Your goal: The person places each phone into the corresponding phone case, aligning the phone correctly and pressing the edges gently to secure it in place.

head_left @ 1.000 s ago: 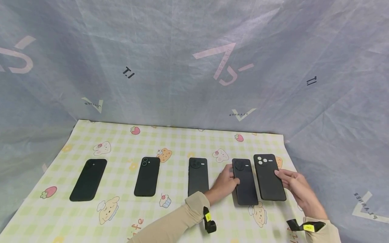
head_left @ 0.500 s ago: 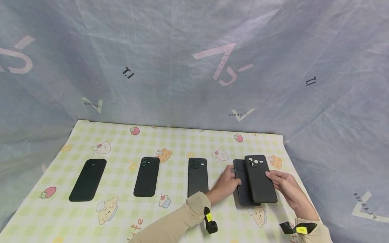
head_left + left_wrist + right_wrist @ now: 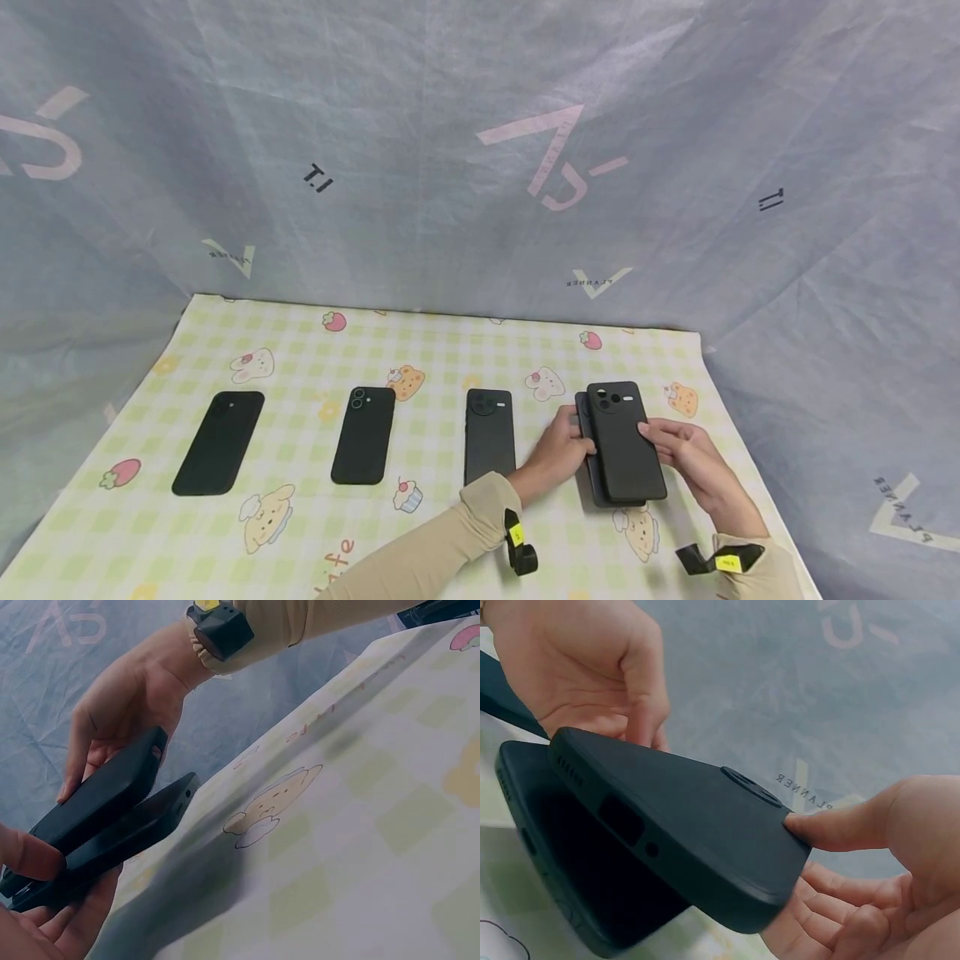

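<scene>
My left hand (image 3: 553, 454) grips a dark smartphone (image 3: 577, 847) by its left side, raised off the table with its back up. Over it, my right hand (image 3: 697, 467) pinches a black phone case (image 3: 628, 442) by the right edge, thumb on top. The case has camera cutouts at its upper end and covers most of the phone, set off to the right. In the right wrist view the case (image 3: 675, 817) tilts above the phone, with a wedge-shaped gap between them. The left wrist view shows both pieces close together, the left thumb on the phone's edge.
Several dark phones or cases lie in a row to the left: one far left (image 3: 217, 446), one with two camera rings (image 3: 363, 437), and one with a round camera (image 3: 490, 433) near the left forearm. A checked cloth (image 3: 300, 350) covers the table; grey fabric (image 3: 420, 208) hangs behind.
My right hand has carried the phone case leftward, from beside the phone to over it. The left hand and its phone have hardly moved.
</scene>
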The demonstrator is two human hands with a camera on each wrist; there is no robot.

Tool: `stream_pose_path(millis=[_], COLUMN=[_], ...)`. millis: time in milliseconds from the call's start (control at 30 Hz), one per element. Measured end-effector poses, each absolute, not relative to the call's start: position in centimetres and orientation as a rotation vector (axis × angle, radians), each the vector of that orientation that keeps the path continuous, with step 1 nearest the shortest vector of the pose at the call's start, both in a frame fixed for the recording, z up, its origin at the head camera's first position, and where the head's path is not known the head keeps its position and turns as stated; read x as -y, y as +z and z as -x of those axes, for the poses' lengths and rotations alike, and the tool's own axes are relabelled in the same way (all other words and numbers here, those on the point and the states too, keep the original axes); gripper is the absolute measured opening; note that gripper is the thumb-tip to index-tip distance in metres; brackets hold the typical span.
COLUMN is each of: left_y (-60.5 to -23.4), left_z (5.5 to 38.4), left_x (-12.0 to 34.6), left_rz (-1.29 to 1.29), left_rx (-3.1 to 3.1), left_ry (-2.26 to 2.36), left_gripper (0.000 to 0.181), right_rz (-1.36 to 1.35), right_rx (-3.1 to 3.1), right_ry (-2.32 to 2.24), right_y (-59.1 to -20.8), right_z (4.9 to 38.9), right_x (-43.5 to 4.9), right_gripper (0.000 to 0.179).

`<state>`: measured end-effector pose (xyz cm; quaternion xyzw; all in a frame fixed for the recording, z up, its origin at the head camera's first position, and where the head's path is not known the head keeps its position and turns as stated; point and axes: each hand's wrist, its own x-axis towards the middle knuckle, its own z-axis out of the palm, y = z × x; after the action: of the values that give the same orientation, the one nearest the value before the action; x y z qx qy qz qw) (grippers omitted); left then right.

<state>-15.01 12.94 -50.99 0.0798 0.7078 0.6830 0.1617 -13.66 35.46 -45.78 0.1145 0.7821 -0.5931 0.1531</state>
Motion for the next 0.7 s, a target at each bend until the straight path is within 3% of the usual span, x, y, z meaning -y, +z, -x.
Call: stream_pose_path(millis=[700], left_y=[-50.7], left_z=[14.9], left_x=[-13.1], left_rz=[-0.149], left_rx=[-1.805], left_ry=[2.103], left_gripper=[0.066], right_rz=[-0.414], right_rx=[-2.577], right_ry=[-1.43], right_y=[-45.2], right_z=[12.6], right_x=[-33.7], right_gripper=[0.057])
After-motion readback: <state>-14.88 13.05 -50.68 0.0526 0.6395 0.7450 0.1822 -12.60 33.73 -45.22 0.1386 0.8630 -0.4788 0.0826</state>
